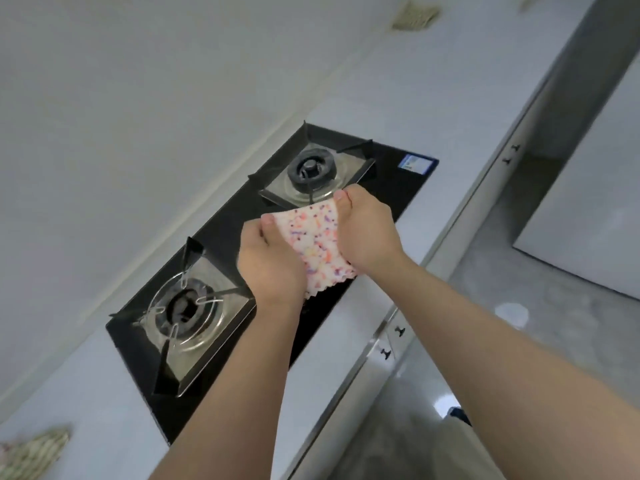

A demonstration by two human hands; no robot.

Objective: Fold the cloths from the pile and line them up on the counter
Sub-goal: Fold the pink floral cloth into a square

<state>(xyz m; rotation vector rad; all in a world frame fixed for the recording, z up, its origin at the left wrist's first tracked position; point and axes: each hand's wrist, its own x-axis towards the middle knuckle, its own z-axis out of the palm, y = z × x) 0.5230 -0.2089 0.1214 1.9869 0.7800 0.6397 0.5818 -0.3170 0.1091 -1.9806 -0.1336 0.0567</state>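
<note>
A small white cloth with pink, orange and purple speckles (317, 239) hangs between my two hands above the black gas hob. My left hand (268, 261) grips its left edge with the thumb on top. My right hand (367, 232) grips its right edge. The cloth's zigzag lower edge hangs free near the hob's front. A greenish folded cloth (414, 16) lies on the white counter (363, 98) far at the top. Another greenish cloth (33, 452) lies at the bottom left corner, partly cut off.
The black glass hob (394, 188) has two burners with metal pan supports, one (313, 169) just beyond my hands and one (185, 306) to the left. The white wall runs along the left. Cabinet fronts with small black knobs (393, 341) and a grey floor lie to the right.
</note>
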